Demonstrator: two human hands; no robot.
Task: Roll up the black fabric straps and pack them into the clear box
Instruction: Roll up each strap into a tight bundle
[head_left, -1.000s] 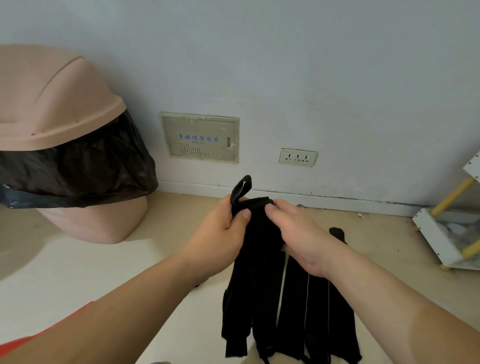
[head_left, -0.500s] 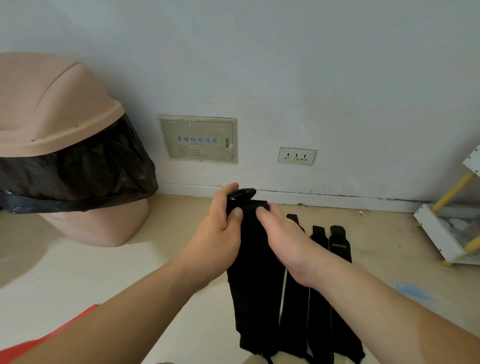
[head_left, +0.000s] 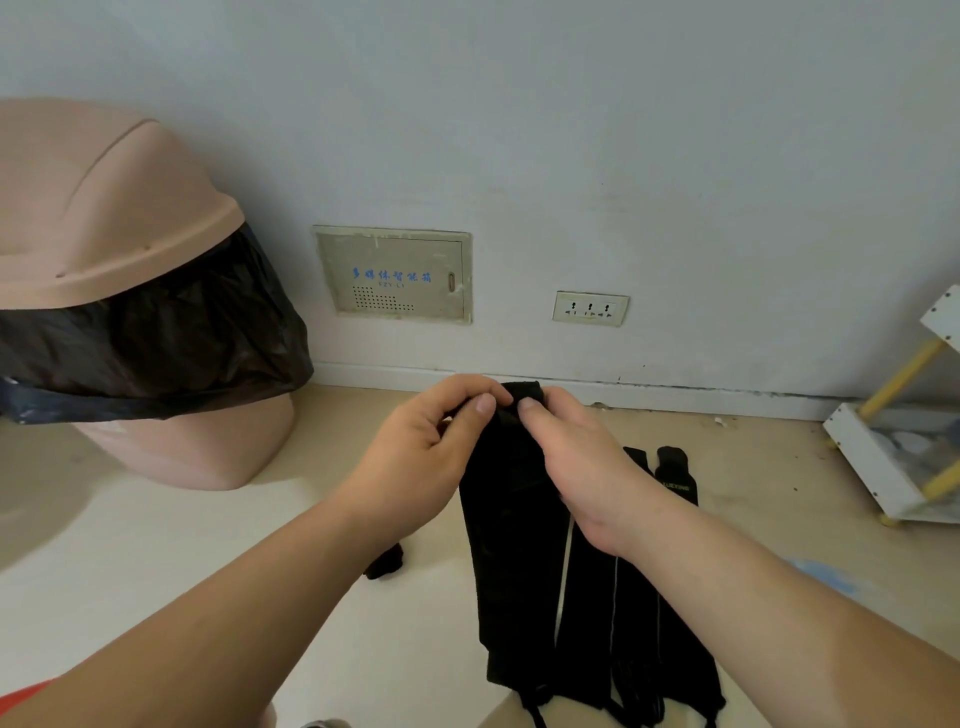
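Black strap (head_left: 511, 525) top end pinched between my left hand (head_left: 426, 457) and right hand (head_left: 576, 462), fingers curled tight.

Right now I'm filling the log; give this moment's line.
left hand: pinches black strap | right hand: pinches same strap | other straps: on floor

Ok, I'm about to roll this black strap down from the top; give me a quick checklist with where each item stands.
1. Both hands on the top end: ok. The left hand and right hand pinch the long black fabric strap there.
2. Roll started: ok, the top end looks folded over; tightness cannot tell.
3. Strap flat below the grip: ok, no twist visible.
4. Free of the other black straps on the beige floor: cannot tell, the lower ends overlap.
5. Clear box within reach: cannot tell, not in view.
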